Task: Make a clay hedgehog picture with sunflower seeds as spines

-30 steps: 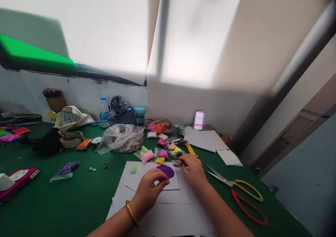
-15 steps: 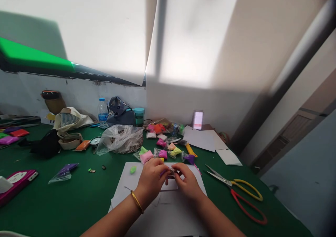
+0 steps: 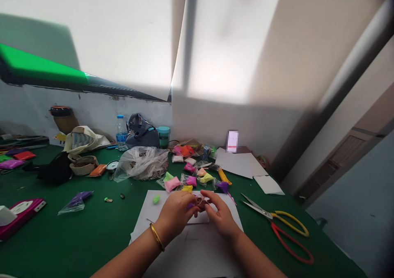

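Brown clay packet [image 3: 201,204], dark and crinkled in clear wrap, pinched between the fingertips of both hands [image 3: 197,208]

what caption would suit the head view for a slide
Two bare hands hold a small brown packet over white paper, scissors lying open on the right.

A smooth gold bangle [image 3: 156,237] circles the left wrist.
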`<action>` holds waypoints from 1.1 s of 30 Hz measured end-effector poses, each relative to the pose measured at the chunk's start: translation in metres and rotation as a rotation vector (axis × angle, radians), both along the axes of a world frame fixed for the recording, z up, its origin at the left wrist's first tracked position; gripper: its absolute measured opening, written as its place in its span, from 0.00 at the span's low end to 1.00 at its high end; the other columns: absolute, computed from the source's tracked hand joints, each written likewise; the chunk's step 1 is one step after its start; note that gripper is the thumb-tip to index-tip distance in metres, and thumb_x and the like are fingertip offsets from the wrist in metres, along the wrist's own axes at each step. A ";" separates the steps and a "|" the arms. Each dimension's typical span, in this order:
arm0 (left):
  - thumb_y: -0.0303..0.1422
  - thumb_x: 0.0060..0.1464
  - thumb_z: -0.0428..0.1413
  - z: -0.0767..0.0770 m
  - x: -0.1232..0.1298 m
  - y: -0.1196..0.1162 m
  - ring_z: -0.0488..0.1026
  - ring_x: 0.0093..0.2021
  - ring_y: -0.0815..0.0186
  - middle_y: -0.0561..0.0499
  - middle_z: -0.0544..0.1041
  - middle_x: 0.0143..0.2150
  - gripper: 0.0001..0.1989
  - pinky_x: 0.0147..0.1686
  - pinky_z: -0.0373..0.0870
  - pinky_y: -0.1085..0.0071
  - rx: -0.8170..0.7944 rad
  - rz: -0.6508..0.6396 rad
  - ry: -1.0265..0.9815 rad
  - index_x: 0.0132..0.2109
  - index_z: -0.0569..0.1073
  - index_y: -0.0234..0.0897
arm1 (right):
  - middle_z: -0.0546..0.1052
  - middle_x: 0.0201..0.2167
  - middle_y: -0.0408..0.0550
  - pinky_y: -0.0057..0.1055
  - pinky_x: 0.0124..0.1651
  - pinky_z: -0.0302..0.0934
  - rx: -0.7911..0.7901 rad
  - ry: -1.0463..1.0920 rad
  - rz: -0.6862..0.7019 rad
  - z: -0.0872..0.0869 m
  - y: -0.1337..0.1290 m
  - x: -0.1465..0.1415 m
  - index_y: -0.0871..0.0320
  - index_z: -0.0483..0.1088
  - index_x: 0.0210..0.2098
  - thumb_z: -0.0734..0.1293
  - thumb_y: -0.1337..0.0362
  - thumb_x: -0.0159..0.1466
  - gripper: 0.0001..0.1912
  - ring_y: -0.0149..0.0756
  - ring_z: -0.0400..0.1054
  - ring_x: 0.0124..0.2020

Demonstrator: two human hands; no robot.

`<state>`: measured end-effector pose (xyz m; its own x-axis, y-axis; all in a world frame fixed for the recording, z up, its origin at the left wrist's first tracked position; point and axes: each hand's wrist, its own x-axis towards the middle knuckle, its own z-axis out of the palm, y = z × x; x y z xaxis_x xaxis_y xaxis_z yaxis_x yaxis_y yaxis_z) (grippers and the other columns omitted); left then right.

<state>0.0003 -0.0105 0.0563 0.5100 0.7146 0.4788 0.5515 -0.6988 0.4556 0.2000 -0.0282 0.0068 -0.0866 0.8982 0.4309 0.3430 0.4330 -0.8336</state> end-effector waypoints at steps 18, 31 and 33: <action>0.30 0.60 0.56 -0.003 0.007 0.001 0.72 0.34 0.65 0.51 0.76 0.32 0.09 0.35 0.67 0.69 -0.002 -0.069 0.015 0.32 0.80 0.42 | 0.71 0.29 0.44 0.32 0.35 0.66 -0.076 0.149 -0.009 0.015 -0.006 -0.004 0.55 0.69 0.30 0.64 0.52 0.66 0.14 0.36 0.68 0.30; 0.39 0.47 0.62 0.001 0.019 0.001 0.71 0.23 0.68 0.53 0.76 0.26 0.10 0.24 0.68 0.72 -0.771 0.022 -0.573 0.28 0.74 0.36 | 0.68 0.30 0.43 0.29 0.36 0.61 -0.060 0.181 0.002 0.008 -0.003 -0.001 0.56 0.65 0.30 0.63 0.55 0.67 0.13 0.33 0.64 0.31; 0.39 0.46 0.62 0.003 0.020 0.001 0.70 0.22 0.68 0.54 0.75 0.24 0.11 0.23 0.67 0.72 -0.791 0.026 -0.601 0.27 0.73 0.37 | 0.69 0.31 0.43 0.30 0.39 0.61 -0.021 0.143 0.014 0.008 -0.003 -0.001 0.56 0.67 0.32 0.64 0.55 0.66 0.12 0.34 0.64 0.34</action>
